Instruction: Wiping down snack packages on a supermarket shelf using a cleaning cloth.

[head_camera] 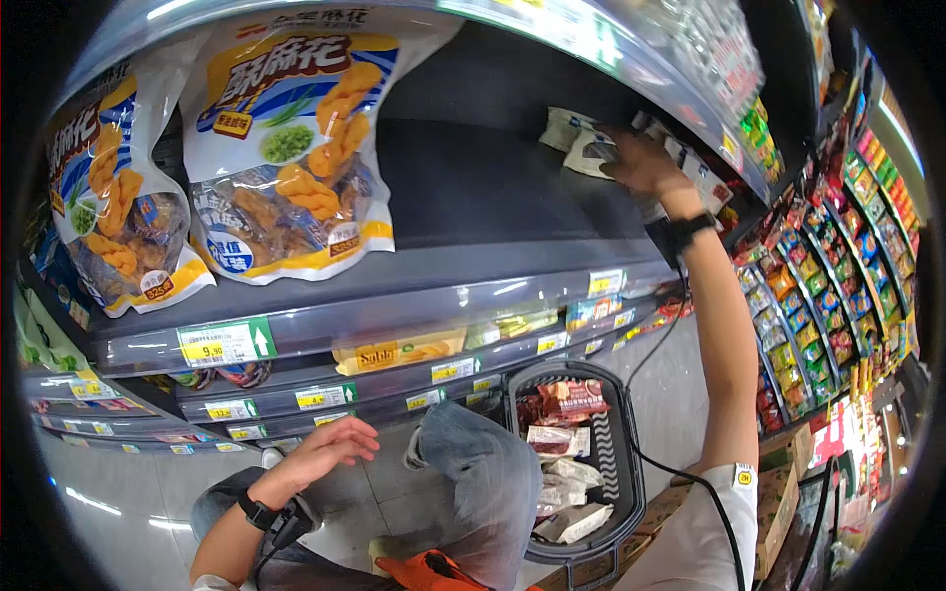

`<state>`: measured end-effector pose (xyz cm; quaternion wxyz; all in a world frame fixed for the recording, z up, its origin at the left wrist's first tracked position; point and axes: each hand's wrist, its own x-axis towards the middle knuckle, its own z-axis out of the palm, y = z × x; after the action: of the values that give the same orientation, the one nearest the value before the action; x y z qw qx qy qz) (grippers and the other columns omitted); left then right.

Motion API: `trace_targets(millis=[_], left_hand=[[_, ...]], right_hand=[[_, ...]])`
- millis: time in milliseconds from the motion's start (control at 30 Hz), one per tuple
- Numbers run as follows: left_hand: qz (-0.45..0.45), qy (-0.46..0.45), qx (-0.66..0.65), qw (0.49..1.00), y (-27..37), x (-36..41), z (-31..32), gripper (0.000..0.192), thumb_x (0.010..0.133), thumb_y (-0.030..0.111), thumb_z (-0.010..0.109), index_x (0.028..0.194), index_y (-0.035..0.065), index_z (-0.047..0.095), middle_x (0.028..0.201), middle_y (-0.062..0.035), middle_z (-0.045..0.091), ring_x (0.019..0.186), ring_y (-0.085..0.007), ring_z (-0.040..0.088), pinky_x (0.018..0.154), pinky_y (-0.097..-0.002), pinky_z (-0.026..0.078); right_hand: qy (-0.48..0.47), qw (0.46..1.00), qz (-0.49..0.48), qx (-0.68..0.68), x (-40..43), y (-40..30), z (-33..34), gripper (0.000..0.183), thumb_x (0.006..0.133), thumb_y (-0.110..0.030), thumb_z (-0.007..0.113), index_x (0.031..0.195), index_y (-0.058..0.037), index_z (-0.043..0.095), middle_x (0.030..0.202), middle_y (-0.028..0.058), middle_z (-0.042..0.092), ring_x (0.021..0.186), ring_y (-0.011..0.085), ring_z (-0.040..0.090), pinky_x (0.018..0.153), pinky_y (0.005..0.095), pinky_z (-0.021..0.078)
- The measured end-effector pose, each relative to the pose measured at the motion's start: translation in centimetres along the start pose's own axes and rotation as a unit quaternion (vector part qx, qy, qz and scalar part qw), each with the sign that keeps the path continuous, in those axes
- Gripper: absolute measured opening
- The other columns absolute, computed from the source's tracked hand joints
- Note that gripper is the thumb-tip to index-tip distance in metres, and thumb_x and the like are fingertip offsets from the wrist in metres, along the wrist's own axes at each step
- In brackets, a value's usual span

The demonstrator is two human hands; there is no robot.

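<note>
My right hand (641, 164) reaches onto the dark shelf at the upper right, its fingers at a small white snack packet (589, 153). Whether the fingers grip it is not clear. Another pale packet (565, 127) lies just beside it, and more packets (702, 177) stand to the right of the hand. My left hand (332, 452) hangs above the floor near my knees, empty, with its fingers loosely apart. A grey plastic shopping basket (637, 473) stands on the floor beside my leg, holding red packets (573, 399) and several whitish packets (573, 523).
Two large bags of fried dough twists (288, 148) (122, 192) stand on the same shelf at the left. Price tags line the shelf edge (443, 295). Lower shelves hold a yellow biscuit pack (399, 353). Cardboard boxes (780, 510) and snack racks (820, 295) are at the right.
</note>
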<state>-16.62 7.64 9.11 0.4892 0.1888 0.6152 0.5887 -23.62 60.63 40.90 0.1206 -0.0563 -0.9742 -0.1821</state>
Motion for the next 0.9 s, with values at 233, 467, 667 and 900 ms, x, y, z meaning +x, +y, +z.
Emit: trace_targets(millis=[233, 467, 667, 900], left_hand=[[0.018, -0.029, -0.023, 0.999, 0.4, 0.3, -1.0, 0.028, 0.103, 0.012, 0.045, 0.128, 0.0119, 0.057, 0.120, -0.0045, 0.066, 0.110, -0.0138, 0.063, 0.092, -0.0315, 0.046], [0.026, -0.004, -0.031, 0.999, -0.4, -1.4, -1.3, 0.029, 0.100, 0.010, 0.047, 0.126, 0.0111, 0.059, 0.120, -0.0061, 0.067, 0.109, -0.0150, 0.064, 0.090, -0.0290, 0.046], [0.063, 0.021, -0.028, 0.997, -1.9, -1.8, -1.3, 0.027, 0.099, 0.014, 0.053, 0.125, 0.0118, 0.060, 0.118, -0.0032, 0.067, 0.112, -0.0129, 0.062, 0.090, -0.0291, 0.047], [0.131, 0.002, -0.064, 0.989, -1.0, -3.9, -1.3, 0.035, 0.095, 0.011, 0.058, 0.130, 0.0099, 0.057, 0.125, -0.0038, 0.066, 0.115, -0.0143, 0.061, 0.093, -0.0298, 0.046]], right_hand=[[-0.104, 0.988, 0.040, -0.105, 10.4, 3.7, 8.6, 0.068, 0.080, -0.023, 0.074, 0.143, -0.0074, 0.051, 0.134, 0.0184, 0.062, 0.124, 0.0351, 0.059, 0.100, 0.0419, 0.0504], [0.018, 0.992, 0.004, -0.121, 3.5, 2.0, 6.0, 0.055, 0.088, -0.028, 0.071, 0.137, -0.0081, 0.055, 0.125, 0.0227, 0.066, 0.116, 0.0417, 0.062, 0.096, 0.0477, 0.0513], [0.263, 0.960, -0.016, 0.100, -9.7, -7.1, -0.4, 0.041, 0.093, -0.034, 0.070, 0.124, -0.0084, 0.061, 0.099, 0.0258, 0.069, 0.093, 0.0453, 0.066, 0.079, 0.0481, 0.0533], [0.423, 0.901, -0.018, 0.092, -19.0, -21.4, -10.6, 0.023, 0.096, -0.021, 0.073, 0.107, -0.0017, 0.065, 0.087, 0.0108, 0.069, 0.079, 0.0156, 0.064, 0.076, 0.0295, 0.0523]])
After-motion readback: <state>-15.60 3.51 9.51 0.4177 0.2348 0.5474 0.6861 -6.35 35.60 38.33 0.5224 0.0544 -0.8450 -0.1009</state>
